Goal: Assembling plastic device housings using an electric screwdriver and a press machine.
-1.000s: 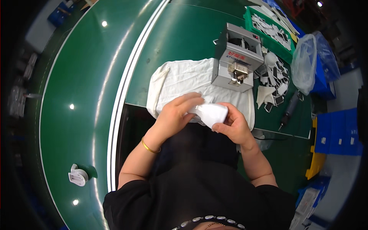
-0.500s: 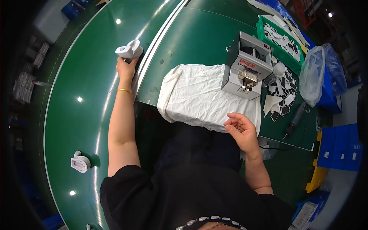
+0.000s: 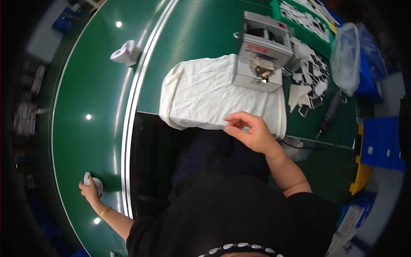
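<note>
At the lower left, my left hand grips a white rounded plastic housing on the green belt; its fingers partly cover the piece. A similar white plastic housing stands farther up the belt with no hand on it. My right hand hovers over the near edge of a white cloth, loosely curled, thumb and fingers apart, with nothing seen in it. Beyond it, a grey screw-feeding machine stands at the cloth's far right.
Right of the machine lies a pile of small white and black parts. A green bin holds more. An electric screwdriver rests near the table's right edge. Clear plastic bags and blue bins stand at the right.
My left hand has let go of the far white housing and come back to grip the nearer one. My right hand has shifted left along the cloth. The whole view has also shifted.
</note>
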Demonstrator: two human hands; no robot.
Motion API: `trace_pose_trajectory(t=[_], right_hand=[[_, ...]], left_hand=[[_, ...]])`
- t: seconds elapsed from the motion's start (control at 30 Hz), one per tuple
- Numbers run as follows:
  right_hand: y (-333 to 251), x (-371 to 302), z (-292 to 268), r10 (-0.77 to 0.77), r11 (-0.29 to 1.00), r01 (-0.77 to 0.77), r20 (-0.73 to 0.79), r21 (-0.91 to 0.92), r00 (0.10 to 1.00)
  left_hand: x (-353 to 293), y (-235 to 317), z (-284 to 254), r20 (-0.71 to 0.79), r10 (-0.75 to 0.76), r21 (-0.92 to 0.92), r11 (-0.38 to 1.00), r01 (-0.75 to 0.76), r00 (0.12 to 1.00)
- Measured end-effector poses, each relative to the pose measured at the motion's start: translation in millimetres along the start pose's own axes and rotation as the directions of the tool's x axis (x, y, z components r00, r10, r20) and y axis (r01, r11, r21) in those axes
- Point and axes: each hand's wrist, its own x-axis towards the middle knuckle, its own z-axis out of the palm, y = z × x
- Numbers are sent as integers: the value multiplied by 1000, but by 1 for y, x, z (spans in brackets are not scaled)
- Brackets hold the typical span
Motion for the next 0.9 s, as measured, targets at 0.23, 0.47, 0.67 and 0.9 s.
trace_pose_trajectory(t=[0.23,0.47,0.67,0.9], right_hand=[[-10,-10,15,-20,998,20,-12,-59,1000],[-13,-30,30,-417,853,315,-180,-417,891],[-10,-53,-5,-215,976,212,-447,-57,868],[-12,-52,-47,138,760,-3,-157,650,978]], left_hand=[[-97,190,-24,-206,610,-666,486,-566,765],[-342,376,-47,119,917,-966,18,258,381],[-403,374,-69,40,999,-910,31,414,13],[-386,371,-55,-290,928,-932,-330,-149,-236]])
